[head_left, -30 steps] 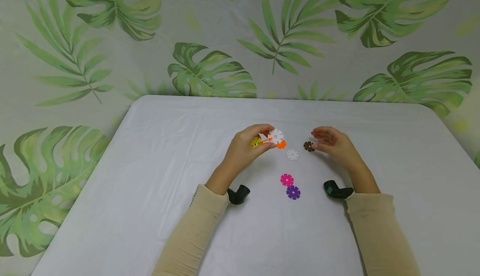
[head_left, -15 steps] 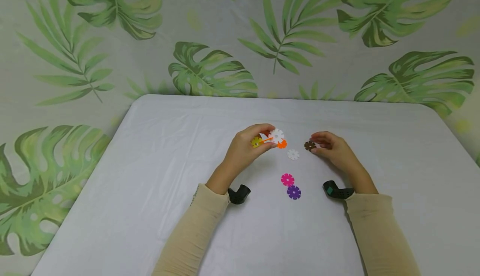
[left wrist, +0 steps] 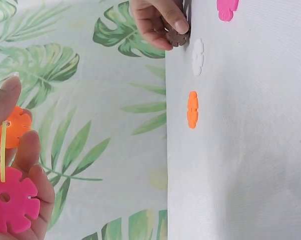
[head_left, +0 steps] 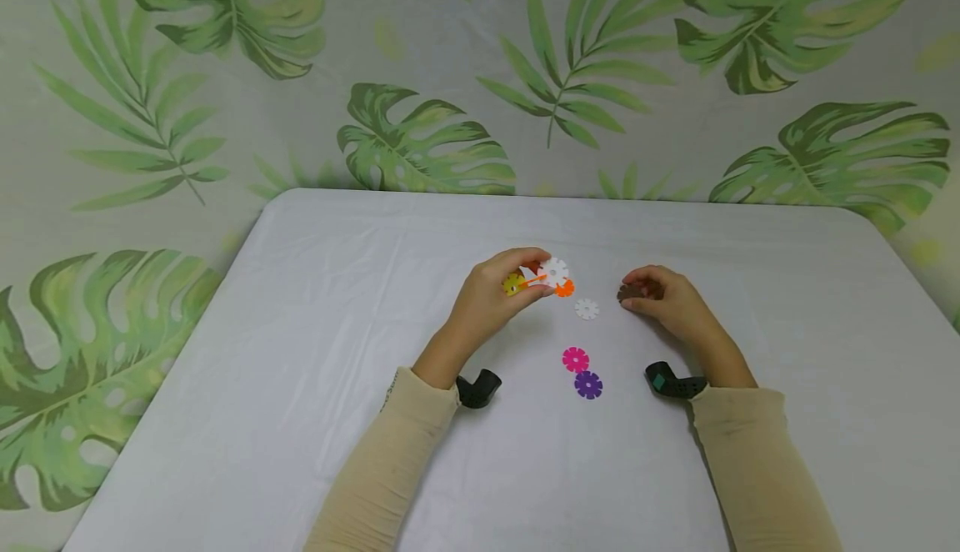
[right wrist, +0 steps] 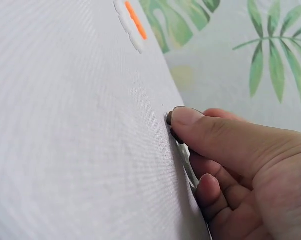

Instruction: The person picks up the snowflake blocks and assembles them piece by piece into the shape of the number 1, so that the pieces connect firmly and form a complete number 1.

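Raised over the table, my left hand (head_left: 483, 298) holds a cluster of joined snowflake discs. A white disc (head_left: 553, 271) and a yellow disc (head_left: 513, 283) of it show in the head view; the left wrist view shows a pink disc (left wrist: 13, 200), an edge-on yellow strip (left wrist: 3, 155) and an orange disc (left wrist: 19, 129). My right hand (head_left: 671, 298) pinches a brown snowflake disc (head_left: 627, 293) between thumb and fingers, close to the tabletop. The right wrist view leaves only a dark edge of the brown disc (right wrist: 176, 136) visible past the thumb.
Between the hands lie a loose white disc (head_left: 587, 309) and an orange disc (head_left: 565, 288). Nearer me, a pink disc (head_left: 575, 359) touches or overlaps a purple disc (head_left: 588, 385). A white cloth (head_left: 315, 352) covers the table; a leaf-patterned backdrop (head_left: 420, 43) stands behind.
My right thumb and fingers have closed on the brown disc, which was flat on the table and is now tilted and partly covered by them. The left hand stays put with its cluster.
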Demonstrator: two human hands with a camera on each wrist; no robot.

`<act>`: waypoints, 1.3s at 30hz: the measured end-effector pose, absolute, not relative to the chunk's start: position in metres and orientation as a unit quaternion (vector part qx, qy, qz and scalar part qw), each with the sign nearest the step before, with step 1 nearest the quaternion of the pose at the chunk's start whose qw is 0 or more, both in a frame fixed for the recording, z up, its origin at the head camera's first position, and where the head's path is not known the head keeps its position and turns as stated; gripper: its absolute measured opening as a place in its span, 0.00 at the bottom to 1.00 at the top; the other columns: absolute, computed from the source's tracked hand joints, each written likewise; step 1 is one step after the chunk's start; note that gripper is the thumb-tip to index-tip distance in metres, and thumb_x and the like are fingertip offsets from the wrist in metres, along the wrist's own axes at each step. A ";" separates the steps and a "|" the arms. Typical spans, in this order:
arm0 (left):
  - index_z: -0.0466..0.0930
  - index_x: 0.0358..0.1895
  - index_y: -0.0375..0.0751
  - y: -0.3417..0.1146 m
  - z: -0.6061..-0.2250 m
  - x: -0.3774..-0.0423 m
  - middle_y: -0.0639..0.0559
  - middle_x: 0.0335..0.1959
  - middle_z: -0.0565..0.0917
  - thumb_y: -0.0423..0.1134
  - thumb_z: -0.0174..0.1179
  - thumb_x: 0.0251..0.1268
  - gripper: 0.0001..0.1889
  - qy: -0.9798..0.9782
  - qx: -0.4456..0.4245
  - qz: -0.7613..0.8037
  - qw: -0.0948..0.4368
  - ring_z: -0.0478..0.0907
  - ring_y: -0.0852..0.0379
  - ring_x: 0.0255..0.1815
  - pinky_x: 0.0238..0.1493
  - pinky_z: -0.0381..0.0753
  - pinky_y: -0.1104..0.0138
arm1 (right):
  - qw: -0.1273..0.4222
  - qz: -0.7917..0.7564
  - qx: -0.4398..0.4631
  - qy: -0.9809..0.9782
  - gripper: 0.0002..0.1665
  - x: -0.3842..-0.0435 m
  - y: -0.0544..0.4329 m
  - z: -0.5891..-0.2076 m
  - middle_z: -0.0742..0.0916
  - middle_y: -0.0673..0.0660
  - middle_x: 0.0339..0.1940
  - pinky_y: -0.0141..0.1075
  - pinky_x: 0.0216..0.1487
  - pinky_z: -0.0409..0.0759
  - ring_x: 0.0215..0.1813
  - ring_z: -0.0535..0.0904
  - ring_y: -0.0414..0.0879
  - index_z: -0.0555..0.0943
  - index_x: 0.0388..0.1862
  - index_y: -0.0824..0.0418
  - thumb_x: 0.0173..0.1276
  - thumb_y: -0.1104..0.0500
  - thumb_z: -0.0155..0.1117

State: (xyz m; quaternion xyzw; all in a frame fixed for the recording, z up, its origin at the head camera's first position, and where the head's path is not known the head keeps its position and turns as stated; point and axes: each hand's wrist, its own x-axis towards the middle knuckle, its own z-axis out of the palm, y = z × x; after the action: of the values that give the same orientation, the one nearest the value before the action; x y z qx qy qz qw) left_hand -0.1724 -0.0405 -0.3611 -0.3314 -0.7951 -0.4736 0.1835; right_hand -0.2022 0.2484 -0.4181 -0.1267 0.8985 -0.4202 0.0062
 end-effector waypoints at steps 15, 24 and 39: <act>0.77 0.47 0.37 -0.040 -0.361 -0.172 0.50 0.41 0.80 0.36 0.68 0.47 0.20 -0.798 -0.329 -0.472 0.178 0.74 0.62 0.44 0.50 0.68 0.77 | -0.025 -0.497 -0.117 0.860 0.17 -0.200 0.246 -0.408 0.79 0.62 0.39 0.29 0.29 0.77 0.32 0.78 0.45 0.74 0.51 0.66 0.63 0.63 0.59; 0.77 0.47 0.37 -0.040 -0.361 -0.172 0.50 0.40 0.80 0.36 0.68 0.47 0.20 -0.799 -0.328 -0.472 0.177 0.74 0.62 0.44 0.50 0.68 0.76 | -0.058 -0.542 -0.166 0.822 0.15 -0.185 0.226 -0.370 0.78 0.69 0.38 0.30 0.34 0.78 0.32 0.80 0.43 0.72 0.48 0.76 0.62 0.73 0.54; 0.77 0.47 0.37 -0.039 -0.363 -0.172 0.49 0.42 0.80 0.36 0.68 0.48 0.20 -0.800 -0.334 -0.465 0.180 0.74 0.61 0.45 0.51 0.67 0.78 | -0.083 -0.586 -0.244 0.769 0.15 -0.183 0.216 -0.354 0.81 0.57 0.40 0.30 0.38 0.78 0.36 0.81 0.43 0.73 0.47 0.74 0.60 0.74 0.57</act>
State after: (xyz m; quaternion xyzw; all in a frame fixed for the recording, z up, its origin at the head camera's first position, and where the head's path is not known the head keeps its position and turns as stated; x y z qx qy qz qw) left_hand -0.1720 -0.0386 -0.3628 -0.3343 -0.7999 -0.4646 0.1803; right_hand -0.1830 0.2157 -0.3544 -0.2437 0.7686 -0.5857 -0.0830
